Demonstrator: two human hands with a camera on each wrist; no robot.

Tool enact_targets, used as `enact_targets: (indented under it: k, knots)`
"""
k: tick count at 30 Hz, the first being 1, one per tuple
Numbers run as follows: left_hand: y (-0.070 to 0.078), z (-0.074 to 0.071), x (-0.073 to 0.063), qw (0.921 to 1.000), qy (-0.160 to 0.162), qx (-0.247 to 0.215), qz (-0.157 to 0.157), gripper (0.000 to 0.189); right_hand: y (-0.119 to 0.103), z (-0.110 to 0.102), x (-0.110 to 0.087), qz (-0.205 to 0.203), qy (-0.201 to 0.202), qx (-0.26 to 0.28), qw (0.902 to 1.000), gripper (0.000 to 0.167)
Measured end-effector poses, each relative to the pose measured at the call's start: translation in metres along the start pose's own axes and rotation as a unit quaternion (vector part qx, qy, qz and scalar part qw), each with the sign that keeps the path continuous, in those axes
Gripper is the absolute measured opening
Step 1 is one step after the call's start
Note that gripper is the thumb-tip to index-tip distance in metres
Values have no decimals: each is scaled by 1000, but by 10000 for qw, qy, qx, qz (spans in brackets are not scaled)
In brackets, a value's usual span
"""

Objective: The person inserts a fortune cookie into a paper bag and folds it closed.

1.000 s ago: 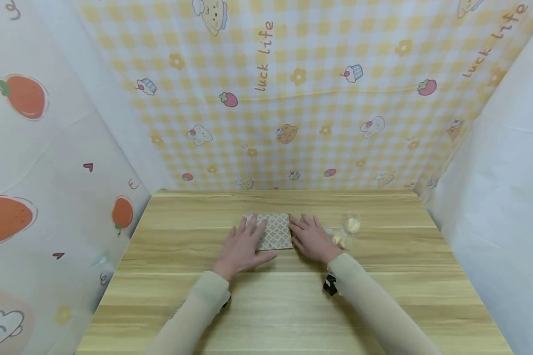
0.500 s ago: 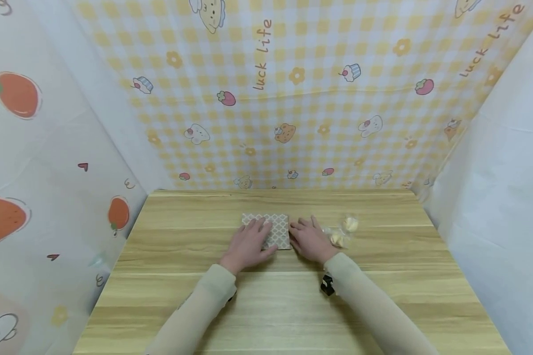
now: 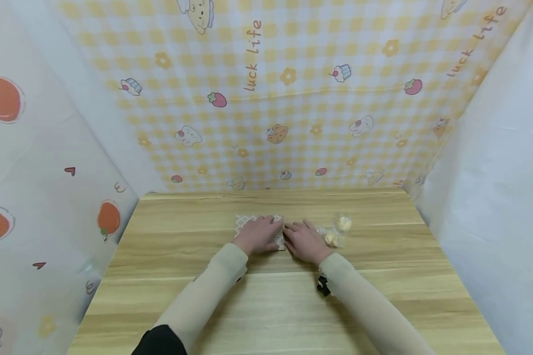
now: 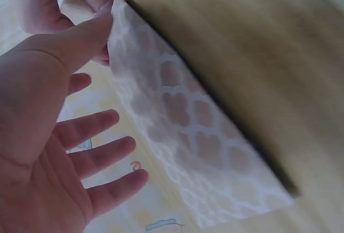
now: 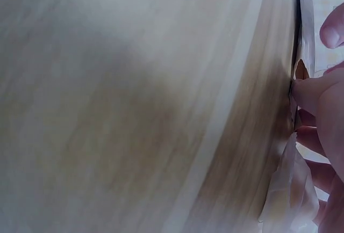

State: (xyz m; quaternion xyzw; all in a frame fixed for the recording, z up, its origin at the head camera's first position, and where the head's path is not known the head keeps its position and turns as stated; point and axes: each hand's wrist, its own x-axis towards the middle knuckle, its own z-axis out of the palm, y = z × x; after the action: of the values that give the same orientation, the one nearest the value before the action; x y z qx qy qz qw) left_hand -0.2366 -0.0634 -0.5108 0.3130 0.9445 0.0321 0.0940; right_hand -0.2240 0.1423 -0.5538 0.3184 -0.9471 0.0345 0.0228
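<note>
A flat grey-beige paper bag [image 3: 243, 224] with a white trellis pattern lies on the wooden table. My left hand [image 3: 257, 236] reaches over it from the left; in the left wrist view its fingers are spread and nearly straight, with the thumb at a corner of the bag [image 4: 193, 131]. At the bag's right end, my right hand [image 3: 306, 242] pinches the edge. The right wrist view shows the right thumb [image 5: 312, 94] at that edge, where a bit of brown inside shows in a small gap.
Two small clear packets with cream-coloured contents, one farther back [image 3: 344, 223] and one nearer [image 3: 332, 239], lie just right of my right hand. A yellow checked cloth [image 3: 288, 108] hangs behind the wooden table [image 3: 275, 310], with white cloths at both sides.
My left hand has slid right across the bag towards its right end, uncovering the left part. The right hand stays at the right edge. The head view has shifted slightly.
</note>
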Motion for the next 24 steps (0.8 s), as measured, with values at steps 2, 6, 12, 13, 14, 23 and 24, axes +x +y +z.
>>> enact_targets:
  k: [2,6,12,13,14,23,24]
  knots:
    - [2,-3,5,10000,-89,11,18,69,1,0,0,-16,5,-96,10000,46]
    - [7,-9,12,9997,-162,180,41,69,1,0,0,-34,87,-164,9998,43]
    - [13,-13,20,9985,-328,430,-99,67,-2,3,1,-105,174,-212,9996,40]
    - [13,-13,22,9981,-386,453,-148,67,-3,3,2,-103,176,-214,9996,39]
    - [14,-14,23,9977,-442,467,-198,66,-3,3,2,-96,171,-216,9996,38]
    - [19,-14,36,9967,-619,404,-350,64,1,0,-1,-92,131,-118,9998,35]
    - [19,-14,37,9964,-636,465,-321,65,1,0,-1,-101,131,-92,9998,35]
